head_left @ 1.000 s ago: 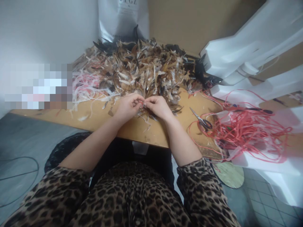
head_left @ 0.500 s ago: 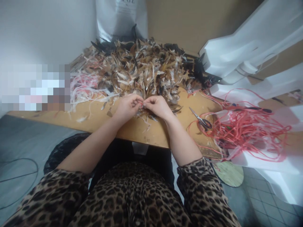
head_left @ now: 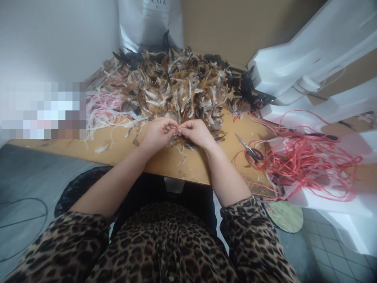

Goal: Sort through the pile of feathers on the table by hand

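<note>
Close together, left hand [head_left: 159, 133] and right hand [head_left: 194, 131] angled inward over tabletop [head_left: 165, 161] | fingers curled, both pinched nearly closed on red strand [head_left: 175, 128] | strand between fingertips, at near edge of feathers [head_left: 182, 86]

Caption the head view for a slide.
Left hand and right hand pinch a thin red strand before heaped brown feathers, scissors at right.

Brown feather heap [head_left: 182, 84] lay beyond right hand [head_left: 194, 132]; black-handled metal scissors [head_left: 250, 149], then tangled red strips [head_left: 306, 159], rightward.
</note>
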{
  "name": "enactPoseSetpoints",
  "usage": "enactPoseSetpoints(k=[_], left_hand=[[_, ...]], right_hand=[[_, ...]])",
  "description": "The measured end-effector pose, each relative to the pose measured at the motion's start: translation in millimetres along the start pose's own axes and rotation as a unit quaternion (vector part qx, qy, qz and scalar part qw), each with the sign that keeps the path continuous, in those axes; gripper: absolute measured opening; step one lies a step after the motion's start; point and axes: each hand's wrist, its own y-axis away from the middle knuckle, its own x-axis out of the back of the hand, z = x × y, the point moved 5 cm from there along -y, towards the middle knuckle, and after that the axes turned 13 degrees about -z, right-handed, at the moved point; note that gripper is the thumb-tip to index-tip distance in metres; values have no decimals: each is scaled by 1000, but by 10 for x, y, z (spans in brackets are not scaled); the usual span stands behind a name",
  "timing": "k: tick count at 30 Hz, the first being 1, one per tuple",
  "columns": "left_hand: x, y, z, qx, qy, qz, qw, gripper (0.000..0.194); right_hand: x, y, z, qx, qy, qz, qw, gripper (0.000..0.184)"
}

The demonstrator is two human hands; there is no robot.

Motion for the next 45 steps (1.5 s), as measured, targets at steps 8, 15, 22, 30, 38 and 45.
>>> enactPoseSetpoints(k=[8,15,22,30,38,45], left_hand=[[-6,-5,-37,-17,-22,10,1000,12],[2,-8,-68,-11,-32,19,999,7],[-1,-4,-72,0,-24,21,999,8],[2,-9,-110,0,-20,21,1000,9],[28,-6,-50,-14,-71,22,997,8],[5,-7,-60,6,-69,8,998,7]], right_hand=[[-14,24,-72,8,37,20,999,15],[-15,28,-75,0,15,28,1000,12],[-31,5,-37,-19,-59,-4,998,15],[-7,-12,-22,-9,-71,-9,997,13],[2,20,-52,2,-6,1,1000,11],[-9,15,-70,-10,-27,22,999,10]])
